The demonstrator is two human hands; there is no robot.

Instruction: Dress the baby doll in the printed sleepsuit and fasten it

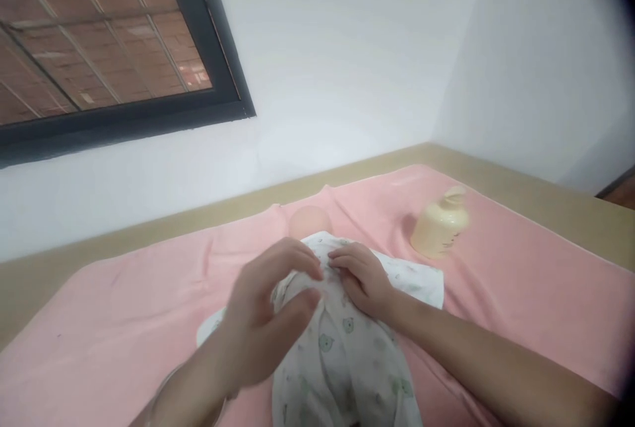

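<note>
A white baby garment (342,354) printed with small green animal faces lies spread with its sleeves out to both sides. Just beyond its collar shows a smooth, round, skin-coloured head (310,221); whether it belongs to a doll cannot be told. My left hand (268,314) hovers over the garment's left front, thumb and fingertips a small gap apart, with nothing seen between them. On the upper front, my right hand (364,278) rests with bent fingers closed together on the cloth. Both hands hide part of the chest area.
A pink blanket (149,314) with wrinkles covers most of the tan surface (526,192). To the right of the head stands a pale yellow bottle (440,225), slightly tilted. White walls rise behind, with a dark-framed barred window (233,93) at upper left.
</note>
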